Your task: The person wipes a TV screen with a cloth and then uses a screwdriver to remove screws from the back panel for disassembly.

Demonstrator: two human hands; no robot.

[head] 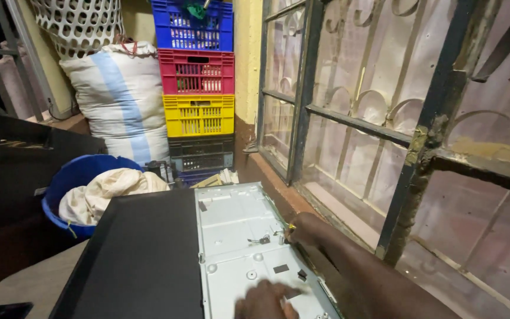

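Seen from above: black cover (137, 260) already slid aside, grey metal panel (249, 248) lying bare beside window (396, 118). Right hand (303, 229) pinched on small yellow-tipped tool (291, 227) at panel's edge; left hand (265, 300) pressed flat, empty. Small fittings remained attached.

At three o'clock a barred window (396, 118) with curling ironwork fills the view. At twelve, stacked plastic crates (197, 88) climb a yellow wall (247, 59); a white sack (119, 100) leans at eleven, a blue basin (72, 177) at nine.
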